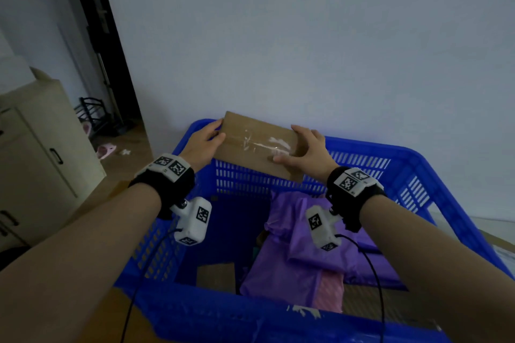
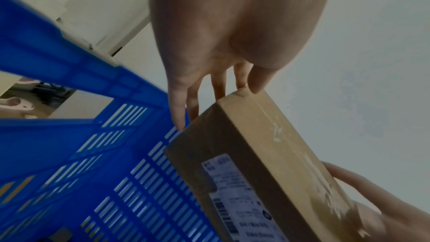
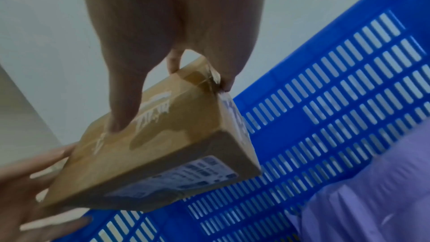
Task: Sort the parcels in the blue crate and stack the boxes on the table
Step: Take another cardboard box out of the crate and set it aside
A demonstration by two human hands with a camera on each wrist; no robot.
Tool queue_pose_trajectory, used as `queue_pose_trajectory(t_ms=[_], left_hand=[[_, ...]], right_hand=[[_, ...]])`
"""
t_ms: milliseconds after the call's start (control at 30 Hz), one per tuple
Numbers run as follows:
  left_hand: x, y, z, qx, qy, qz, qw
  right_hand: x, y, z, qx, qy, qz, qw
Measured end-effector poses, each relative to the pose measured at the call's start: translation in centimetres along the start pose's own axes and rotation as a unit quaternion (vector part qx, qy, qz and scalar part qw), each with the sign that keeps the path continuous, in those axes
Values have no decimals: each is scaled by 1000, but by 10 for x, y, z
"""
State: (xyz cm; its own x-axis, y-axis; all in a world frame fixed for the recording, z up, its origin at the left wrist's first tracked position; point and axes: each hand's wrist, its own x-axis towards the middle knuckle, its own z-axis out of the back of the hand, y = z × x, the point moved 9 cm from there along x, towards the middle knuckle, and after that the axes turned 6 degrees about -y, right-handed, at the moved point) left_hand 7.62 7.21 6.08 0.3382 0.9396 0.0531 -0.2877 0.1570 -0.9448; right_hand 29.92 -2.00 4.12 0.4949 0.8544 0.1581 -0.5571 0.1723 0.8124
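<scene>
Head view: both hands, left hand and right hand, fingers clasping cardboard box ends above blue crate; next, probably carry to desk.

Both bare forearms reach forward and slightly inward, each wrist wrapped in a black strap carrying a white marker block. The left hand clasps the left end of the flat brown cardboard box, thumb on top and fingers extended down along the end face. The right hand grips the right end, thumb pressed on the top face, fingers wrapped over the far edge.
</scene>
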Motion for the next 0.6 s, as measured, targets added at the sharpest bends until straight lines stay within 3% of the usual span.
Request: queue_pose_trajectory(t_ms=[167, 300, 433, 600], left_hand=[[3, -14, 8, -19, -17, 5, 1000], [2, -25, 9, 0, -6, -20, 1000], [3, -28, 10, -43, 0, -10, 999], [-1, -26, 13, 38, -55, -9, 998]], right_hand=[[-15, 9, -7, -86, 88, 28, 992], [-19, 10, -7, -116, 78, 41, 989], [-20, 12, 0, -73, 53, 31, 995], [-20, 4, 1, 25, 43, -20, 999]])
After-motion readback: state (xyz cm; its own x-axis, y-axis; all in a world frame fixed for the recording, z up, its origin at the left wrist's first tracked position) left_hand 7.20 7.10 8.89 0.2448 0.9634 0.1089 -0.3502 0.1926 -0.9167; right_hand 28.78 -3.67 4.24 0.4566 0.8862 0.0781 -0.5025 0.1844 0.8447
